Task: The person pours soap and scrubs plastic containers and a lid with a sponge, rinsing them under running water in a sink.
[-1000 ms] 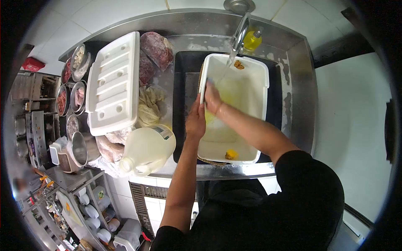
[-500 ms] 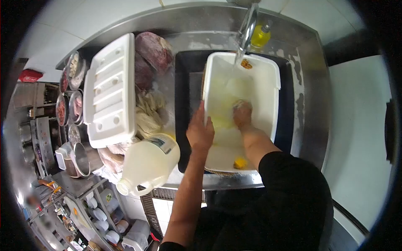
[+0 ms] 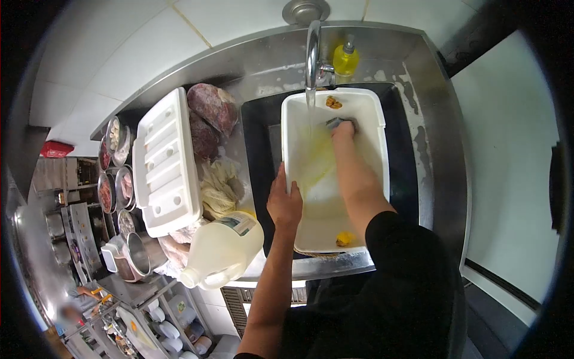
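Well to the left of the white tub (image 3: 314, 222), a ribbed white lid (image 3: 167, 161) leans; between lid and tub are two dark red lumps of meat (image 3: 214, 107), a crumpled pale cloth (image 3: 218, 188) and, near the tub's near left corner, a big jug (image 3: 224, 251). The left hand (image 3: 284, 202) straddles the tub's left wall, fingers along the outside and thumb inside, partly closed on it. The tub sits in the black sink (image 3: 257, 161), its long axis running away from the person. The tap (image 3: 313, 57) runs water into its far left part. Inside, the right hand (image 3: 343, 130) is the nearer one to the tub's far end. It appears closed over a dark pad (image 3: 334, 122) pressed low in the tub; the pad lies right under the fingers, whose exact curl I cannot tell. A yellow lump (image 3: 344, 239) lies at the tub's near end.
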### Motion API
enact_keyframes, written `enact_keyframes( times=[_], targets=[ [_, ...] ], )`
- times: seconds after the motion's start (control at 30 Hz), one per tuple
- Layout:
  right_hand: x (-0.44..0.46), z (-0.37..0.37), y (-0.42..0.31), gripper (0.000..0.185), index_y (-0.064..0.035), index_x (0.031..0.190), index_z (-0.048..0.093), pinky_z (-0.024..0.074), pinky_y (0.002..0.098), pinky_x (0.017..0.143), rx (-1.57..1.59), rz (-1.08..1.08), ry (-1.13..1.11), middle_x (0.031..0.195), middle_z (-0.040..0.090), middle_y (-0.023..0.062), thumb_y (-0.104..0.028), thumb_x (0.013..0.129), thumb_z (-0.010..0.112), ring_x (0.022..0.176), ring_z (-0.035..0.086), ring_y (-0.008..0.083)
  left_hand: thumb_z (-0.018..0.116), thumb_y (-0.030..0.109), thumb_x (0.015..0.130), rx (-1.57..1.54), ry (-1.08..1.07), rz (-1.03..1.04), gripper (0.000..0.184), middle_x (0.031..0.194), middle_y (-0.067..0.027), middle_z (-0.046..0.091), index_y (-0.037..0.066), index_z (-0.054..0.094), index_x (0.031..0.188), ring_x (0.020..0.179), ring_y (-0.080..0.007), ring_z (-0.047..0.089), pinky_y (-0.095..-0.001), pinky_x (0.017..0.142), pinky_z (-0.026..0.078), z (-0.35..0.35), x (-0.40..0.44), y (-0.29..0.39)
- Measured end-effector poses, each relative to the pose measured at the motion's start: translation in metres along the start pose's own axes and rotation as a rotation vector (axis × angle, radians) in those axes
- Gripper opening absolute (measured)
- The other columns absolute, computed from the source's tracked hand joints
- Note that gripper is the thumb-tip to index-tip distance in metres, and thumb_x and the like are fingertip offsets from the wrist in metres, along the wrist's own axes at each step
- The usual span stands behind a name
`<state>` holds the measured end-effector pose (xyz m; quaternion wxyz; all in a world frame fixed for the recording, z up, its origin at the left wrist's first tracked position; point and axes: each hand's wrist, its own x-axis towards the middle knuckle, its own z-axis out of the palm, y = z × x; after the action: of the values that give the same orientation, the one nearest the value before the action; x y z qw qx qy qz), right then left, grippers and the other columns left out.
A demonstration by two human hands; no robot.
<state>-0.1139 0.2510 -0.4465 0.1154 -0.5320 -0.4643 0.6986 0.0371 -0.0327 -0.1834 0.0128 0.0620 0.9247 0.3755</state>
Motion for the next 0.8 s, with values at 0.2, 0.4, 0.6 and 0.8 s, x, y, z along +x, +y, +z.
enact_keyframes(
  times=[0.2, 0.4, 0.6, 0.8],
  targets=[
    [-0.087, -0.025, -0.108, 0.034, -0.0081, 0.126, 0.063, 0.0488, 0.0452, 0.103, -1.296, -0.455, 0.05, 0.136, 0.062, 0.0129, -0.013, 0.093, 0.068, 0.124, 0.059, 0.0267, 0.067, 0.012, 0.094, -0.046, -0.004, 0.007, 0.061, 0.119, -0.0152, 0.07, 0.016, 0.052, 0.153, 0.109, -0.0357, 0.069, -0.0459, 0.091, 0.056, 0.003, -0.006, -0.006],
    [-0.144, 0.004, -0.134, 0.043, -0.0066, 0.121, 0.05, 0.0442, 0.037, 0.1, 0.547, -0.53, 0.149, 0.116, 0.051, 0.0046, 0.005, 0.083, 0.068, 0.11, 0.053, 0.0205, 0.067, 0.011, 0.094, -0.119, -0.029, 0.016, 0.063, 0.118, -0.0145, 0.07, 0.017, 0.051, 0.155, 0.107, -0.0354, 0.07, -0.0454, 0.091, 0.057, 0.007, -0.005, -0.011],
    [-0.055, 0.06, 0.019, 0.03, -0.0049, 0.11, 0.055, 0.0487, 0.0397, 0.096, 0.021, -0.533, 0.074, 0.098, 0.058, 0.0065, -0.006, 0.085, 0.072, 0.098, 0.058, 0.024, 0.068, 0.01, 0.093, -0.08, -0.023, 0.009, 0.064, 0.117, -0.0154, 0.069, 0.018, 0.052, 0.154, 0.106, -0.0361, 0.069, -0.0451, 0.091, 0.056, 0.005, -0.005, -0.009],
    [-0.046, 0.112, 0.082, 0.029, -0.0014, 0.108, 0.054, 0.0492, 0.0426, 0.093, 0.215, -0.319, -0.167, 0.102, 0.06, 0.0141, -0.014, 0.088, 0.07, 0.099, 0.057, 0.0263, 0.068, 0.009, 0.092, -0.019, 0.019, 0.052, 0.067, 0.115, -0.0163, 0.068, 0.018, 0.05, 0.155, 0.103, -0.0378, 0.069, -0.0461, 0.087, 0.057, 0.005, -0.004, -0.012]
  ],
)
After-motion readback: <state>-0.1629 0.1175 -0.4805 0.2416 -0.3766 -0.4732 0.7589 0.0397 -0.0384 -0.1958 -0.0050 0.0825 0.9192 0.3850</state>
